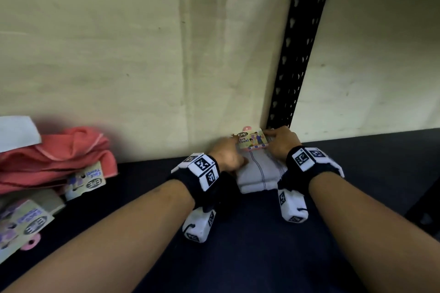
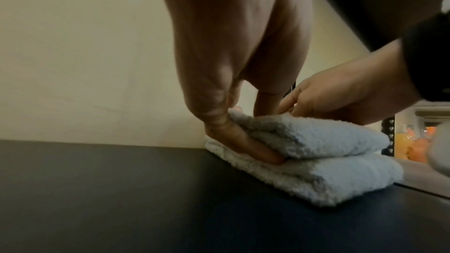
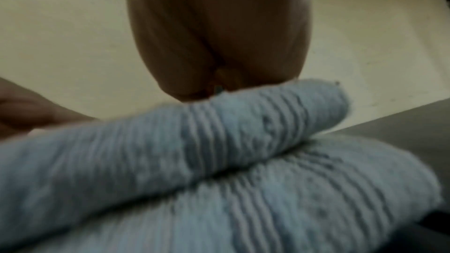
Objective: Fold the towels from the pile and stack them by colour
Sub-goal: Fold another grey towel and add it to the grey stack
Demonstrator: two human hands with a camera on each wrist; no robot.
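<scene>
White towel (image 1: 259,173): folded, two thick layers, lying on the dark counter (image 1: 250,245) against the cream wall (image 1: 119,54), at the foot of a black perforated upright (image 1: 295,59).

Card label (image 1: 252,140): printed "Face Towel", at the towel's far edge. Visible in the head view only; both wrist views lose it behind my fingers.

My left hand (image 1: 226,154): on the towel's left side. The left wrist view shows one finger tucked between the upper and lower layers, thumb on top, so it pinches the upper fold (the head view hides this).

My right hand (image 1: 278,143): fingers curled at the far right corner, touching the label's edge. Whether they pinch it or the cloth I cannot tell; the right wrist view is blurred and shows only the palm above the towel's ribbed band.

Pink towels (image 1: 54,162): loose heap at far left, cut off by the frame, labels hanging off them. Head view only.
</scene>
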